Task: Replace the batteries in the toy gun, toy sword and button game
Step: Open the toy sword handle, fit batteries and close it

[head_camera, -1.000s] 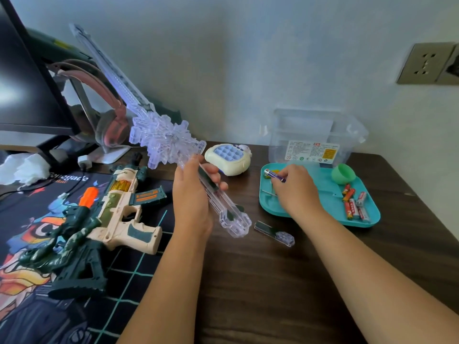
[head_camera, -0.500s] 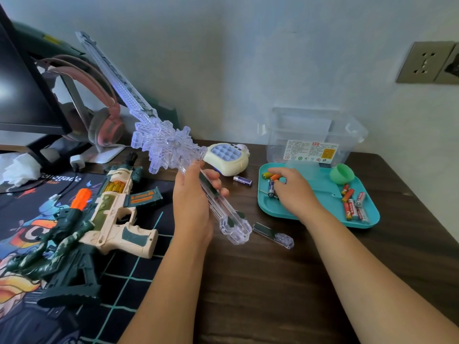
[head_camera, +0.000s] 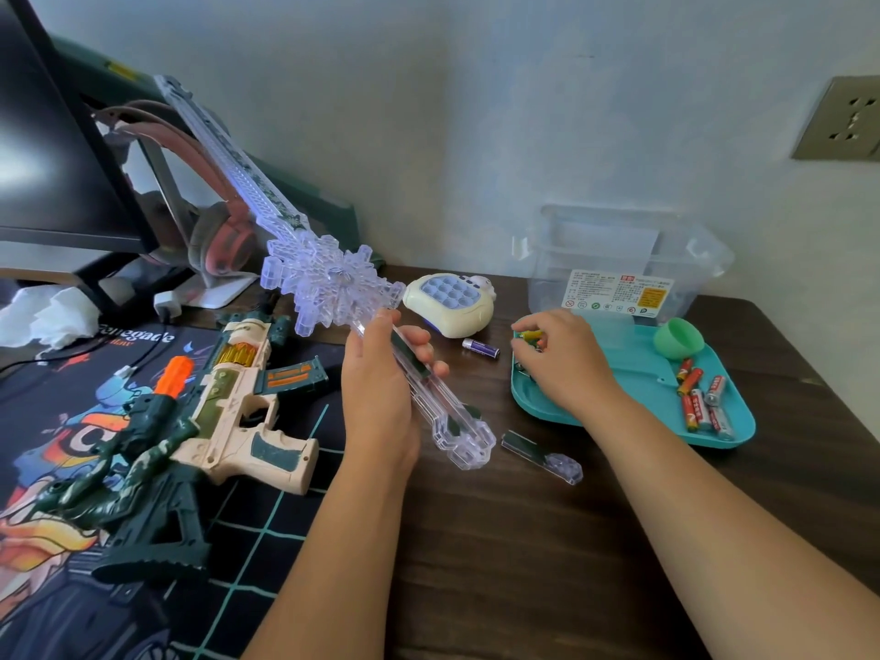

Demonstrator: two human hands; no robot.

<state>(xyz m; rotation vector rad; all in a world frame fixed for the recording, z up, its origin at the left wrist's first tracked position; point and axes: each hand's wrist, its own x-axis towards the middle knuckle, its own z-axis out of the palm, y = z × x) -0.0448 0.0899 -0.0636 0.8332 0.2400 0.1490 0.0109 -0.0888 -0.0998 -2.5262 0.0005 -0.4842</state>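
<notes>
Dark wood desk [head_camera: 524,540] is carrying everything. Monitor [head_camera: 52,150] is standing at far left, with a printed mat [head_camera: 143,593] lying below it over the desk's left part. Gun [head_camera: 224,412] is lying on the mat, orange muzzle pointing away, dark stock toward the near edge. Sword [head_camera: 333,288], clear plastic with a snowflake guard, is being held off the desk at a slant, blade reaching up-left across the monitor's corner, pommel hanging just over the wood. Clear bin [head_camera: 619,259] is sitting against the wall behind the teal tray [head_camera: 633,388]. Left hand [head_camera: 381,388] is gripping the sword's handle, fingers wrapping round it just below the guard. Right hand [head_camera: 564,359] is reaching over the tray's far left corner, fingers curling down onto yellow and orange batteries there; whether it is pinching one, cannot tell. Game [head_camera: 450,302] is sitting just beyond the sword's guard, buttons facing up. Cover [head_camera: 540,454] is lying loose near the pommel. Green cup [head_camera: 678,338] is resting at the tray's far right. Red batteries [head_camera: 705,402] are lying clustered at the tray's right side. Purple battery [head_camera: 481,347] is lying on the desk between game and tray.
</notes>
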